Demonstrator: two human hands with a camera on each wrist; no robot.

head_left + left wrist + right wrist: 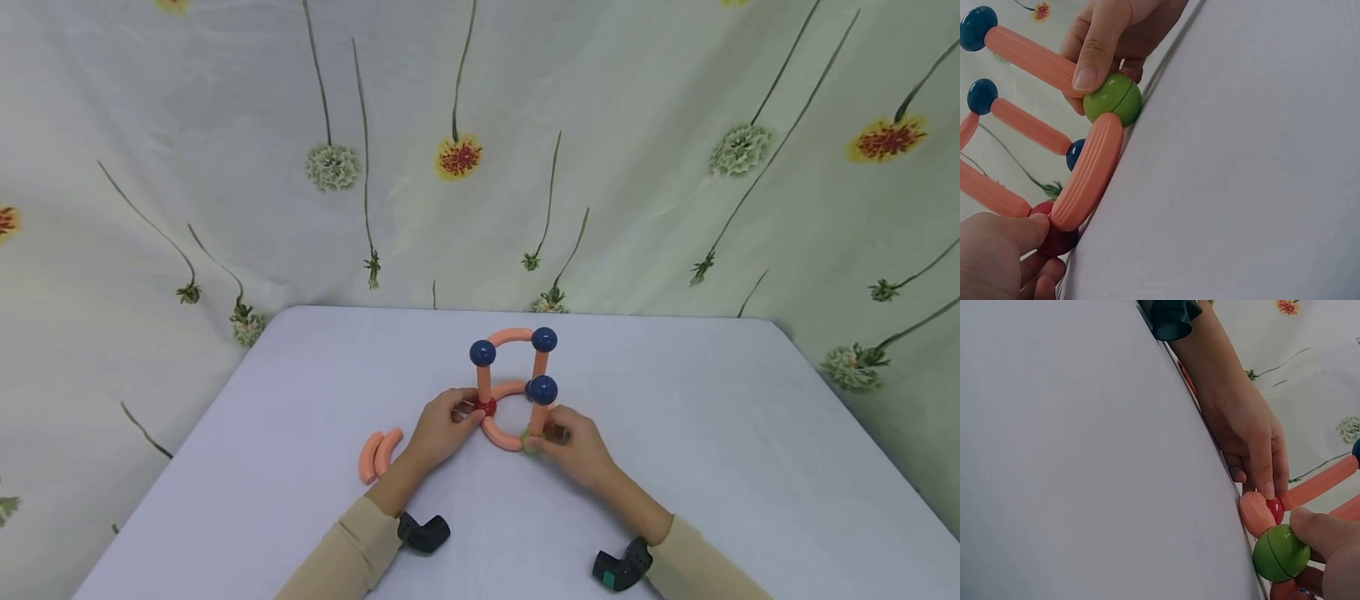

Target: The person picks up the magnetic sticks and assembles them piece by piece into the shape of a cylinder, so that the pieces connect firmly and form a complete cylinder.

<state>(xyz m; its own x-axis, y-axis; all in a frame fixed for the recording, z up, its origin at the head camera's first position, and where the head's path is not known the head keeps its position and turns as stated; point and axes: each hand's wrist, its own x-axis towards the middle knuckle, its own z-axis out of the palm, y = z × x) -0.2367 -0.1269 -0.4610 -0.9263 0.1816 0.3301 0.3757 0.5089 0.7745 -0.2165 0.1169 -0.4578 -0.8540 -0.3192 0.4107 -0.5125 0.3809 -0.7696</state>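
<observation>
An open frame of orange rods and coloured balls stands on the table. My left hand (442, 429) pinches the red ball (1054, 240) at its lower left corner between thumb and fingers. My right hand (577, 446) grips the green ball (1116, 99) at the near corner, its thumb against the foot of an upright rod (1035, 60). A curved rod (1090, 172) joins the red and green balls. Three uprights carry blue balls (482, 353); another curved rod (512, 335) links two of these at the top. A lower blue ball (1074, 153) is partly hidden.
Two loose curved orange rods (369, 457) lie on the white table (300, 533), left of my left forearm. Black devices (424, 533) are worn at both wrists. A flower-printed cloth (630, 167) hangs behind the table's far edge.
</observation>
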